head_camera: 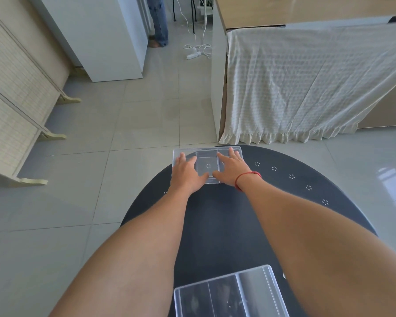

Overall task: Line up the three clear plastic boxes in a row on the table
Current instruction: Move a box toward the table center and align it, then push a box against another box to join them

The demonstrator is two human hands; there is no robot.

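Two clear boxes (207,164) (229,294), two hands (188,173) (231,168)

I've got one wide-angle view, head-mounted, looking forward and steeply down over the dark round counter (215,216). Both forearms run up from 6 o'clock, close to the lens. The counter's far edge sits near centre frame; beyond it, toward 12 o'clock, tiled floor (133,124) stretches well away. Edges bow from lens distortion.

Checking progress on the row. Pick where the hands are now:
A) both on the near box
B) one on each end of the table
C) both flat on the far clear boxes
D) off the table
C: the left hand and right hand lie spread on the far clear boxes at the table's far edge.
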